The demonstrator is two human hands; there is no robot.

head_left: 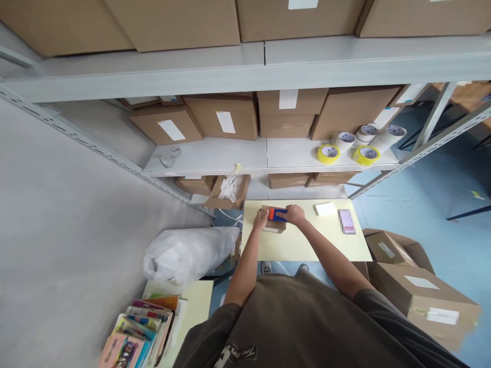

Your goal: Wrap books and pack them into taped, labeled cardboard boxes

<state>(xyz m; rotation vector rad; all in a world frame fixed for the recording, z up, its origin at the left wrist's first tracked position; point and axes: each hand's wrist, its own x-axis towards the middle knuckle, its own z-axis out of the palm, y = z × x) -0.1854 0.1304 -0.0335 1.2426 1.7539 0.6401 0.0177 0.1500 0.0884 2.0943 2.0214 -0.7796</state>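
Observation:
On the pale yellow table (303, 245) sits a small cardboard box (279, 225) with a white label on its near side. My left hand (261, 220) is closed on the box's left end, fingers over the top edge. A blue and orange tape dispenser (281, 213) lies across the top of the box, and my right hand (295, 214) is wrapped round its blue end. Whether tape is stuck to the box is too small to tell. Right of my right hand lie a white pad of paper or labels (325, 209) and a blurred-out pinkish rectangle (347, 221).
Shelving (215, 153) holds cartons, yellow tape rolls (328, 153) and white rolls (344, 140). An open carton (241, 195) of white material stands behind the table. To the left are a stuffed plastic bag (192, 250) and stacked books (138, 332); large cartons (425, 291) stand right.

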